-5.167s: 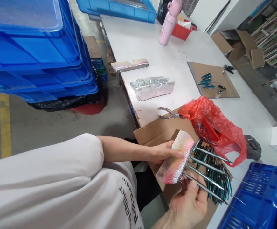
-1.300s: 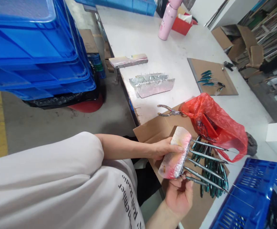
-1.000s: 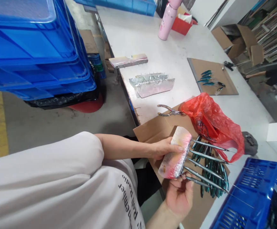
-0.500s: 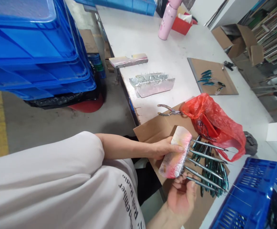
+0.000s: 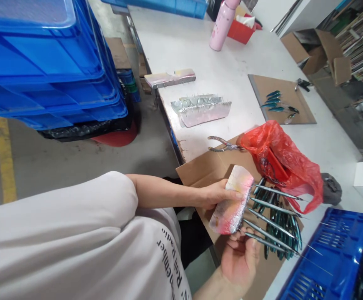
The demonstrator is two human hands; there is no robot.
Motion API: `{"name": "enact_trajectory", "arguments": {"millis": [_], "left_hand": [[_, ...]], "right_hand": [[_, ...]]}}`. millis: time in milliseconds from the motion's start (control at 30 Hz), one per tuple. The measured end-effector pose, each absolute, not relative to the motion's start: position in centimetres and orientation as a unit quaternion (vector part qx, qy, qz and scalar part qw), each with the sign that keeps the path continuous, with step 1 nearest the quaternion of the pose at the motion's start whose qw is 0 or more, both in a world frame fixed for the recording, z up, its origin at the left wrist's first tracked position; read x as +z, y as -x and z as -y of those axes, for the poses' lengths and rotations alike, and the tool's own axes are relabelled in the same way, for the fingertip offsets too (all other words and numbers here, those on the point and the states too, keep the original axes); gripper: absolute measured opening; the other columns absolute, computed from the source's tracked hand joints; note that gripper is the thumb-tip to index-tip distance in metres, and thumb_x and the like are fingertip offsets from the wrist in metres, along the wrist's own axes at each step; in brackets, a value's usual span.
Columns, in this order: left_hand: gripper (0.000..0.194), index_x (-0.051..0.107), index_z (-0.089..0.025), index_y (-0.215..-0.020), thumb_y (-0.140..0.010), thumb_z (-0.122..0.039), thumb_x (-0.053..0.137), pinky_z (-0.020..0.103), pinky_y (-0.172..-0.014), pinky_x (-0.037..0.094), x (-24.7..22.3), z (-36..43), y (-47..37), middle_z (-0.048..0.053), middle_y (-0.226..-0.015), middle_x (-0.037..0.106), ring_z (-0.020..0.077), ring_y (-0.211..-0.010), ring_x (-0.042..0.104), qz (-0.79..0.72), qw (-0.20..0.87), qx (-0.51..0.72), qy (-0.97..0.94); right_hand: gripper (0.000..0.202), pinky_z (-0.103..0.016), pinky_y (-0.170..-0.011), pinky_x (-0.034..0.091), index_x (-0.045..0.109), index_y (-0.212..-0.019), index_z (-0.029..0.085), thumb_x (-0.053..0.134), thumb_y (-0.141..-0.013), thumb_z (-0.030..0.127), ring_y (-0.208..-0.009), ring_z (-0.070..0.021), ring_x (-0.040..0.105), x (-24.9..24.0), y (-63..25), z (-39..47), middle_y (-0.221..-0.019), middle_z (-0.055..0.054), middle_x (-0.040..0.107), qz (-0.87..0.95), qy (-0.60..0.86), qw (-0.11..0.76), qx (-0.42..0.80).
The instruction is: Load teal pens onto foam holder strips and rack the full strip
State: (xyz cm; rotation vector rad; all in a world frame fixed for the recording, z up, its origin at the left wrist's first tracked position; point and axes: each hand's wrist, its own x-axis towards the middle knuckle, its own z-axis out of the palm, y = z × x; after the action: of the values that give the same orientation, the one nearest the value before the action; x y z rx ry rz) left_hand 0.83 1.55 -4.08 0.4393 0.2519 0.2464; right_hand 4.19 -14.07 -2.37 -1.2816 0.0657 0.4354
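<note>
Currently my left hand [image 5: 217, 195] grips the painted block [image 5: 233, 208], thumb on its face, above the cardboard [image 5: 196, 171]; five slim rods [image 5: 262, 239] stick out of its edge. My right hand [image 5: 239, 258] has fingers curled at the block's lower corner by the lowest rod, can't tell if pinching. Teal pile [image 5: 281, 220] under the rods; red bag [image 5: 300, 171] and pliers [image 5: 231, 146] near, counter [image 5: 225, 75] beyond
</note>
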Motion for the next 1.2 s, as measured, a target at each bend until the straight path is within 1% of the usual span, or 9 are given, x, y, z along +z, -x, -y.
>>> {"name": "enact_trajectory", "arguments": {"millis": [167, 267, 367, 533, 733, 933, 1033, 1200], "left_hand": [[0.049, 0.055, -0.015, -0.098, -0.056, -0.028, 0.077, 0.026, -0.063, 0.046, -3.9, -1.6, -0.7, 0.003, -0.081, 0.057, 0.0122, -0.067, 0.054, -0.125, 0.959, 0.121, -0.222], [0.048, 0.055, -0.014, -0.098, -0.057, -0.028, 0.077, 0.027, -0.063, 0.046, -4.0, -1.6, -0.7, 0.004, -0.082, 0.057, 0.0125, -0.068, 0.054, -0.114, 0.958, 0.128, -0.229], [0.047, 0.056, -0.013, -0.093, -0.055, -0.029, 0.078, 0.027, -0.063, 0.047, -4.2, -1.6, -0.8, 0.004, -0.080, 0.058, 0.0131, -0.067, 0.054, -0.111, 0.960, 0.121, -0.227], [0.047, 0.054, -0.015, -0.094, -0.056, -0.029, 0.077, 0.029, -0.065, 0.047, -4.2, -1.5, -0.7, 0.004, -0.083, 0.058, 0.0138, -0.069, 0.055, -0.117, 0.962, 0.117, -0.218], [0.048, 0.054, -0.015, -0.096, -0.056, -0.031, 0.077, 0.028, -0.065, 0.046, -4.4, -1.4, -0.7, 0.004, -0.084, 0.059, 0.0132, -0.069, 0.055, -0.108, 0.965, 0.123, -0.206], [0.049, 0.055, -0.014, -0.100, -0.060, -0.032, 0.075, 0.027, -0.064, 0.046, -4.5, -1.3, -0.7, 0.005, -0.085, 0.058, 0.0129, -0.068, 0.054, -0.084, 0.966, 0.132, -0.204], [0.050, 0.056, -0.014, -0.100, -0.058, -0.031, 0.076, 0.026, -0.065, 0.045, -4.3, -1.3, -0.7, 0.005, -0.085, 0.058, 0.0126, -0.069, 0.054, -0.098, 0.966, 0.134, -0.197], [0.051, 0.056, -0.014, -0.100, -0.057, -0.032, 0.077, 0.027, -0.065, 0.045, -4.1, -1.6, -0.7, 0.004, -0.081, 0.059, 0.0126, -0.067, 0.055, -0.115, 0.971, 0.109, -0.178]], "right_hand": [[0.023, -0.024, -0.063, 0.050, 0.062, -0.092, 0.022, 0.063, -0.069, 0.020, -0.076, -0.0110, 0.060, -1.6, -3.4, 13.9, -0.082, 0.003, 0.062, 0.028, 0.644, 0.753, 0.130], [0.025, -0.026, -0.066, 0.050, 0.061, -0.093, 0.021, 0.065, -0.068, 0.021, -0.074, -0.0116, 0.060, -1.3, -3.1, 13.8, -0.082, 0.003, 0.063, 0.051, 0.676, 0.729, 0.094], [0.024, -0.025, -0.063, 0.049, 0.062, -0.091, 0.022, 0.065, -0.067, 0.023, -0.071, -0.0109, 0.059, -1.3, -3.1, 13.9, -0.081, 0.003, 0.063, 0.054, 0.680, 0.724, 0.101], [0.022, -0.026, -0.058, 0.049, 0.062, -0.089, 0.022, 0.065, -0.067, 0.022, -0.069, -0.0111, 0.058, -1.4, -3.5, 14.2, -0.082, 0.003, 0.062, 0.063, 0.681, 0.720, 0.121], [0.021, -0.025, -0.058, 0.050, 0.062, -0.088, 0.021, 0.065, -0.068, 0.021, -0.071, -0.0114, 0.058, -1.6, -3.4, 14.5, -0.083, 0.002, 0.061, 0.076, 0.684, 0.715, 0.123], [0.022, -0.025, -0.056, 0.049, 0.061, -0.088, 0.022, 0.065, -0.067, 0.025, -0.070, -0.0121, 0.059, -1.8, -3.3, 14.4, -0.083, 0.002, 0.061, 0.066, 0.700, 0.701, 0.117], [0.023, -0.025, -0.056, 0.048, 0.061, -0.090, 0.021, 0.065, -0.068, 0.025, -0.072, -0.0127, 0.057, -1.8, -3.2, 14.3, -0.084, 0.001, 0.060, 0.073, 0.710, 0.692, 0.109], [0.021, -0.024, -0.056, 0.046, 0.060, -0.091, 0.020, 0.062, -0.071, 0.024, -0.073, -0.0122, 0.057, -1.6, -3.0, 14.0, -0.084, 0.001, 0.060, 0.088, 0.695, 0.706, 0.110]]}}
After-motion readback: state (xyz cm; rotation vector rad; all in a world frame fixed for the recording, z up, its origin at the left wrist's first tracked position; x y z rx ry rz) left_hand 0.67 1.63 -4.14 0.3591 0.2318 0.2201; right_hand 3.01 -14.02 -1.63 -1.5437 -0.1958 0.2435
